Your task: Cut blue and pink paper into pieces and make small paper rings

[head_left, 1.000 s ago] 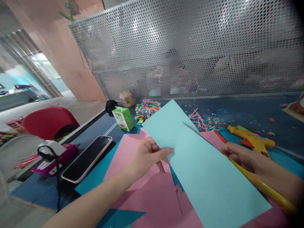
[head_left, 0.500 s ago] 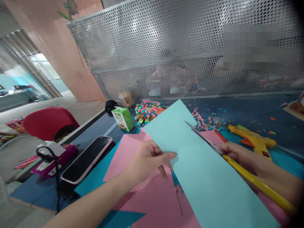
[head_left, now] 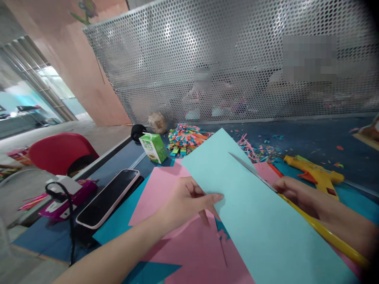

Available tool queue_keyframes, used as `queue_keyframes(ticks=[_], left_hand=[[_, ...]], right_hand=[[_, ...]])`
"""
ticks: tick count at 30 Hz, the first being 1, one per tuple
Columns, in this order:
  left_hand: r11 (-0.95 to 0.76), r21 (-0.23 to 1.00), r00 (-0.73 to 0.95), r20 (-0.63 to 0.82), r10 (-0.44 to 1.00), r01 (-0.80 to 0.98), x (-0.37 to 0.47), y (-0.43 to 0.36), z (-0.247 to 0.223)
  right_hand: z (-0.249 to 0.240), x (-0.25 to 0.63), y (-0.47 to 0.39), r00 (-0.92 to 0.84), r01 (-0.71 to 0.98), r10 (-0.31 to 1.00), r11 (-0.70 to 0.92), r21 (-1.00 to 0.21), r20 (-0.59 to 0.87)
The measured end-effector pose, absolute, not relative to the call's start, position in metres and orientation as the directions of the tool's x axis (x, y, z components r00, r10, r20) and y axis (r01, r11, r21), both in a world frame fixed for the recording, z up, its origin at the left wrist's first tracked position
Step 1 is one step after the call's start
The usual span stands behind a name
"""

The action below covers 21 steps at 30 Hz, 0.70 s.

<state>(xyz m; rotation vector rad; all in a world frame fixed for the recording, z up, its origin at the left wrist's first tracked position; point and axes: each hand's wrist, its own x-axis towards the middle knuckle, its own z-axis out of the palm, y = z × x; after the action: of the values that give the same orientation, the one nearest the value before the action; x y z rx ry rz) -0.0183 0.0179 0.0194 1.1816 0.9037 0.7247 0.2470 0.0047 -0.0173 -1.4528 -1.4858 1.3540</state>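
Observation:
A long sheet of light blue paper [head_left: 254, 213] slants across the front of the table, raised above other sheets. My left hand [head_left: 194, 197] pinches its left edge, thumb on top and fingers beneath. Yellow-handled scissors [head_left: 322, 230] are in my right hand [head_left: 308, 201], whose fingers are partly hidden by the paper and the handle. One blade lies over the upper part of the sheet, pointing away and to the left; the other blade is hidden. Below lie pink sheets [head_left: 189, 248] and darker blue sheets [head_left: 117, 211].
On the left are a phone [head_left: 109, 199], a green drink carton [head_left: 153, 148] and a purple power strip [head_left: 69, 199]. Fringed paper strips [head_left: 188, 138] are piled at the back. A yellow glue gun [head_left: 316, 173] lies right, near paper scraps [head_left: 260, 152]. A perforated metal screen [head_left: 166, 75] stands behind.
The top corner of the light blue sheet has dipped slightly. My left thumb has shifted a little right and down along with it. The scissors have barely moved.

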Motion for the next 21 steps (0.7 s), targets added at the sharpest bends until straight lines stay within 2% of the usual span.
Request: queue_keyframes(ticks=[2, 5, 13, 17, 21], left_hand=[[0.241, 0.97, 0.468, -0.202, 0.86, -0.024, -0.019, 0.017, 0.02], [0.248, 0.969, 0.462, -0.211, 0.861, -0.021, -0.019, 0.017, 0.022], [0.252, 0.968, 0.459, -0.232, 0.858, 0.019, -0.018, 0.018, 0.026], [0.261, 0.964, 0.525, -0.249, 0.814, 0.052, -0.021, 0.016, 0.019], [0.261, 0.964, 0.557, -0.248, 0.792, 0.057, -0.024, 0.014, 0.009]], right_hand=[[-0.014, 0.247, 0.001, -0.22, 0.281, 0.956, -0.129, -0.951, -0.194], [-0.009, 0.242, -0.007, -0.169, 0.292, 0.969, -0.125, -0.948, -0.18], [-0.012, 0.237, -0.002, -0.135, 0.138, 0.934, -0.314, -0.939, -0.331], [-0.013, 0.236, -0.004, -0.149, 0.279, 0.963, -0.176, -0.944, -0.224], [-0.017, 0.238, -0.009, -0.186, 0.295, 0.974, -0.071, -0.953, -0.13]])
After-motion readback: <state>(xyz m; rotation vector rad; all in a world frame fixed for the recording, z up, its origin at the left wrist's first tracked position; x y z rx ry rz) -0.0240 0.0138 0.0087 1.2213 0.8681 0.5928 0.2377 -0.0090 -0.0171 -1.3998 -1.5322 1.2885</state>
